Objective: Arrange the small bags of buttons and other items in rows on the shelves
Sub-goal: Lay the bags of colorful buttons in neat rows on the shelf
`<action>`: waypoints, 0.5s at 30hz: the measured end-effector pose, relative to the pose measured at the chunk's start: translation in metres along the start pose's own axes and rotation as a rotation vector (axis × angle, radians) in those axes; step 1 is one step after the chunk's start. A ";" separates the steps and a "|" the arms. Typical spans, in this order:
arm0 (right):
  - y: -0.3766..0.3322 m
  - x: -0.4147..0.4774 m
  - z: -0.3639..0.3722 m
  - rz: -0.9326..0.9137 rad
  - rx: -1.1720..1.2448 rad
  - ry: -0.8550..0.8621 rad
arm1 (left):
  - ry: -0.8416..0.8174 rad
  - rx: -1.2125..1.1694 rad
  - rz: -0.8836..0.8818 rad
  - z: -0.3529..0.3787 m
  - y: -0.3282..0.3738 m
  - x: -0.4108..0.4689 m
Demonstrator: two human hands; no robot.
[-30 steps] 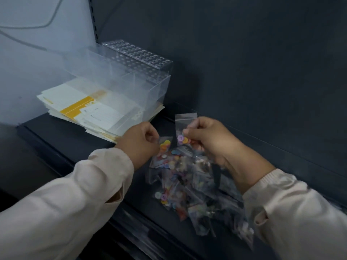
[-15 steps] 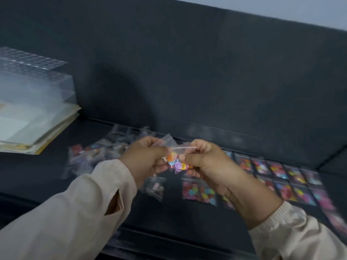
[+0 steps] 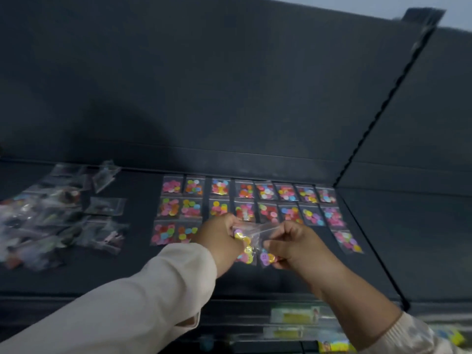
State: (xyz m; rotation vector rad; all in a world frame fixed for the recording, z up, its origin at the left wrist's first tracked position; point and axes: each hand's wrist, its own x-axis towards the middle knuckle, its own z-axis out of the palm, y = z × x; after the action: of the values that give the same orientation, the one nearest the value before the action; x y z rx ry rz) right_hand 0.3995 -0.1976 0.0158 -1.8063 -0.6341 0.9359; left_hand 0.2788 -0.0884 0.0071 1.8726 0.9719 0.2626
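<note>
Both hands pinch one button bag (image 3: 251, 238): left hand (image 3: 219, 238) one side, right hand (image 3: 296, 245) other. Lay flat in gap beneath hands, square with laid rows (image 3: 268, 200) beyond knuckles.

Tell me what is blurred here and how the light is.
Head view: the loose pile of bags at left is smeared by motion blur; the rows of button bags are soft yet distinguishable; dim light, a broad shadow on the back panel.

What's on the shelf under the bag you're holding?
The left hand and right hand pinch the held bag over the front row. Laid bags show beside it: two at left, one far right. The row's middle is covered.
</note>
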 end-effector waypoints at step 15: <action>0.069 -0.007 -0.058 -0.576 -0.971 0.076 | -0.052 0.719 0.492 0.049 -0.009 -0.033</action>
State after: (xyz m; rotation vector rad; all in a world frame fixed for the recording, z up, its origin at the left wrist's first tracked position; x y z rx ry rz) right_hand 0.4442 -0.2603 -0.0318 -2.2350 -1.6419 0.1286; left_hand 0.2798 -0.1424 -0.0174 2.7602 0.5840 0.1577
